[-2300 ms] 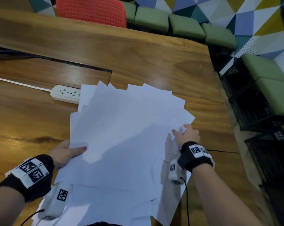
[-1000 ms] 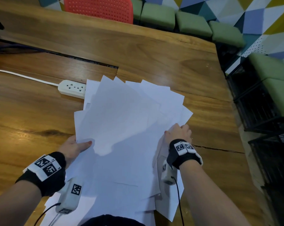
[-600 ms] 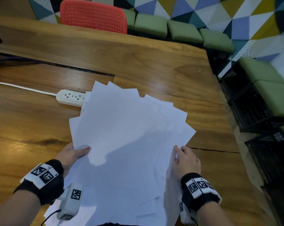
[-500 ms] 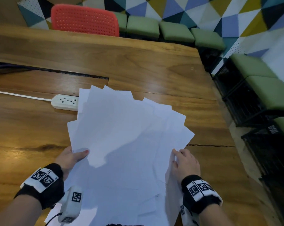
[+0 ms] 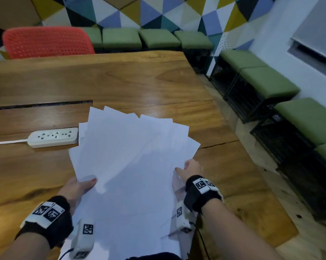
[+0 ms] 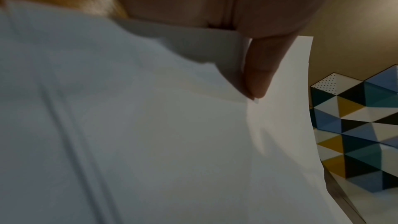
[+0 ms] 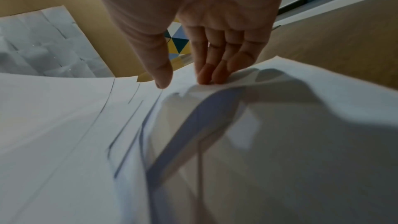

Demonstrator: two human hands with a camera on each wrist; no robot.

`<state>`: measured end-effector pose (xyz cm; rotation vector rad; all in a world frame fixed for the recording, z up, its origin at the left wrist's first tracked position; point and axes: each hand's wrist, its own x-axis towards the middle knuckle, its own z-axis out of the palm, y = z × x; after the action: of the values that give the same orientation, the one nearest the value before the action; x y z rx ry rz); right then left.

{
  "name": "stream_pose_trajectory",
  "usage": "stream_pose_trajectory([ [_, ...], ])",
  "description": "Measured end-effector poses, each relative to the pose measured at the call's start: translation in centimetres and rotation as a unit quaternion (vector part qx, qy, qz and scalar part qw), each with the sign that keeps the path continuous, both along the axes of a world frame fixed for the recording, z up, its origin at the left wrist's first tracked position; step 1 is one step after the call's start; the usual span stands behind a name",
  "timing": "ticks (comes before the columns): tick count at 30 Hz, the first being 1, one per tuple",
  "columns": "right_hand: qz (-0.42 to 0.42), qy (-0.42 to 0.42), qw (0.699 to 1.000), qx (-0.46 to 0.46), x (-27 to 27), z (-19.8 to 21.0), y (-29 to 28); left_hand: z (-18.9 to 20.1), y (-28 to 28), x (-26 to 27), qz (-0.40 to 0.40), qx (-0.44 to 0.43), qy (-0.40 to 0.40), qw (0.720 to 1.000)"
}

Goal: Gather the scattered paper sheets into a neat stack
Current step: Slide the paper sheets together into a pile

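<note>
Both grips hold the fanned paper sheets (image 5: 132, 166) at the near side of the wooden bench (image 5: 121, 79). Left hand (image 5: 75, 188) pinches the left edge, thumb on top. Right hand (image 5: 191, 168) rests straight fingers (image 7: 204, 74) and thumb on a buckled sheet at the right edge. A white power strip (image 5: 52, 137) lies just left of the sheets.

Left hand (image 5: 75, 187) pinches with its thumb; right hand (image 5: 191, 168) presses with straight fingers (image 7: 206, 72).
</note>
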<state>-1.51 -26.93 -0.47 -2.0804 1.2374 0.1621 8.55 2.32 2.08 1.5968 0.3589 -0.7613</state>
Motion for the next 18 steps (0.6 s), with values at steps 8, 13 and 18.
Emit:
stream_pose_trajectory([
  [8,-0.039,0.036,0.997,-0.058,1.5,1.4,-2.8,-0.5,1.0,-0.2,0.035,0.011,-0.001,0.999],
  [13,-0.086,0.004,0.996,-0.009,3.4,1.5,-3.2,-0.6,1.1,0.1,0.038,0.012,-0.003,0.999],
  [18,-0.113,-0.045,0.990,0.074,5.2,1.5,-3.6,-0.7,0.1,0.9,0.025,0.012,0.005,1.000],
])
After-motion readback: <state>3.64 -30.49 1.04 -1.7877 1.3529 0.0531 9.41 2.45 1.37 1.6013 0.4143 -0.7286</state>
